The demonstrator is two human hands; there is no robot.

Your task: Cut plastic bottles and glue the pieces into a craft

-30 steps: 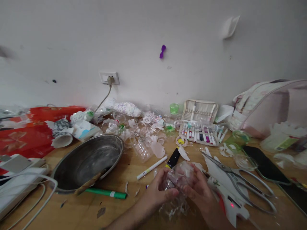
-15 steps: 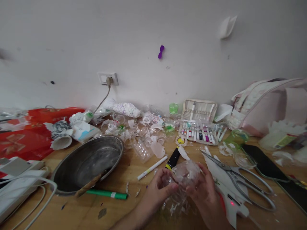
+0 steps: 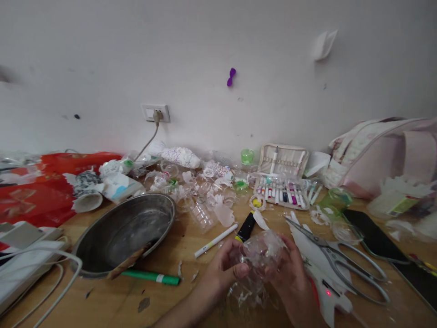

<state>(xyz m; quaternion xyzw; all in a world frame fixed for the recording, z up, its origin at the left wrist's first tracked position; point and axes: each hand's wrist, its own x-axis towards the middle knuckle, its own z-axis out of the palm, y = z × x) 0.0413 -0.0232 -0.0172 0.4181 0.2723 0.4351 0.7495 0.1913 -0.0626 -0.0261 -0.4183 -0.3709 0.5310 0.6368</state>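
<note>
Between my two hands, low in the head view, is a clear, crumpled-looking plastic piece (image 3: 263, 249) with whitish scraps on it; its exact kind I cannot make out. My left hand (image 3: 227, 269) grips its left side, thumb bent over the near edge. Against the right side my right hand (image 3: 290, 273) is curled, its fingers partly hidden behind the plastic. More clear plastic with white shreds (image 3: 247, 294) shows beneath the hands. Just beyond lies a black-and-yellow tool handle (image 3: 246, 226), beside a white marker (image 3: 216, 240). Scissors (image 3: 336, 257) and a white glue gun (image 3: 329, 291) with a red light lie right of my right hand.
A metal basin (image 3: 124, 232) stands left, with a green marker (image 3: 152, 276) at its near edge. Plastic scraps and cut bottles (image 3: 203, 214) crowd the back. A marker case (image 3: 283, 191), a phone (image 3: 373, 234) and a pink bag (image 3: 378, 155) are at right; a power strip (image 3: 34, 269) at left.
Both hands still hold the clear plastic piece, which has turned slightly. My left thumb has shifted a little, and the camera view has tilted slightly.
</note>
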